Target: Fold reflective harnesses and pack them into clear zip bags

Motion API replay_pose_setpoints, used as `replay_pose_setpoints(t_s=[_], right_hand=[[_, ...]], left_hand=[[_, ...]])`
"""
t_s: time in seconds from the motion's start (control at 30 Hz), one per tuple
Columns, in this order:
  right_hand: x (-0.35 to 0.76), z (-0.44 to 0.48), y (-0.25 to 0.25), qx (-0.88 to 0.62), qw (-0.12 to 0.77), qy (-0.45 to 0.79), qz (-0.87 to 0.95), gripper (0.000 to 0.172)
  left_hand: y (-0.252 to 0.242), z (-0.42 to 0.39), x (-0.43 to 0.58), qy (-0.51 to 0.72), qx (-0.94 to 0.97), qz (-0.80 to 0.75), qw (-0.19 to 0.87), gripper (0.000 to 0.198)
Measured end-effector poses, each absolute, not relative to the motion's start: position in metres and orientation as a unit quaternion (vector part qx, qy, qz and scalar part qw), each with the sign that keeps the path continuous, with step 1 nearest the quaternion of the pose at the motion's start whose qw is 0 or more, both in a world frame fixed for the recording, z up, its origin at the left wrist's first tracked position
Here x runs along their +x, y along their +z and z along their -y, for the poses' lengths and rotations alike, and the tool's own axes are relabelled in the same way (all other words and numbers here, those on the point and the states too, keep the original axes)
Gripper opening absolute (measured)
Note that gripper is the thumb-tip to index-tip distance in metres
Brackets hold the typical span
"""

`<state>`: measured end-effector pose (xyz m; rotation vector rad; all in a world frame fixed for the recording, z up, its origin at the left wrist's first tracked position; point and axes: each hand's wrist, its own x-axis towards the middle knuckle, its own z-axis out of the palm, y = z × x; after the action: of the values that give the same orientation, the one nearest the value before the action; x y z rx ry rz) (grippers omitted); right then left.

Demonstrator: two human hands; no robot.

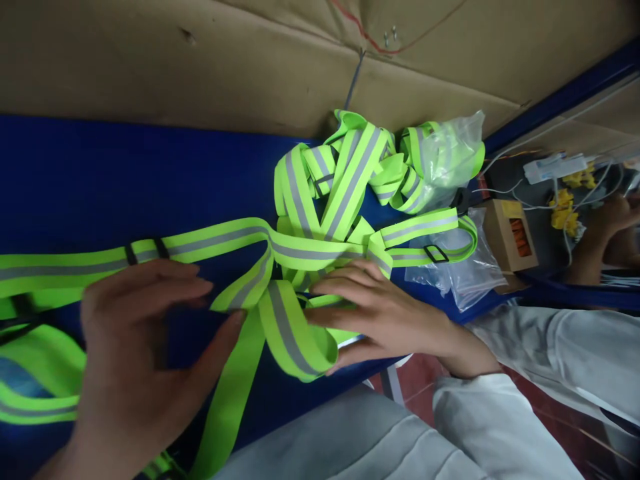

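Neon-yellow reflective straps (320,250) with grey stripes lie tangled across the blue table. My left hand (135,347) is on the left, slightly blurred, fingers and thumb apart. Its thumb tip is by a folded strap end, and its fingers are just below a strap stretch with black sliders (145,252). My right hand (370,310) rests on the straps in the middle, fingers spread, beside a looped strap (295,340). Its fingertips partly hide the bands beneath. Right of it, a strap loop carries a black buckle (436,253).
A pile of more straps (345,173) sits behind my right hand. Clear plastic bags (453,157) lie at the right. Beyond the table stand a small cardboard box (510,233), cables and yellow pieces (564,208). Another person's arm (600,233) shows at far right.
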<state>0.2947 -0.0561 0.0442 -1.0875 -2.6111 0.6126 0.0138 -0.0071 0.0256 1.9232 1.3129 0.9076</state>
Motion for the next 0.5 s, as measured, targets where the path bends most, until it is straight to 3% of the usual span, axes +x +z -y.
replay_pose_setpoints(t_s=[0.1,0.23,0.37,0.5], right_hand=[[0.287,0.059,0.036,-0.346,0.119,0.189,0.911,0.049],[0.287,0.060,0.034,-0.343,0.119,0.176,0.915,0.044],[0.298,0.056,0.045,-0.335,0.124,0.224,0.907,0.032],[0.312,0.054,0.063,-0.345,0.149,0.284,0.882,0.020]], left_hand=[[0.021,0.013,0.007,0.274,0.866,-0.371,0.193,0.036],[0.017,0.022,-0.004,0.225,0.898,-0.290,0.242,0.065],[0.030,0.022,-0.006,0.245,0.843,-0.367,0.307,0.056],[0.038,0.008,-0.004,0.270,0.815,-0.456,0.233,0.031]])
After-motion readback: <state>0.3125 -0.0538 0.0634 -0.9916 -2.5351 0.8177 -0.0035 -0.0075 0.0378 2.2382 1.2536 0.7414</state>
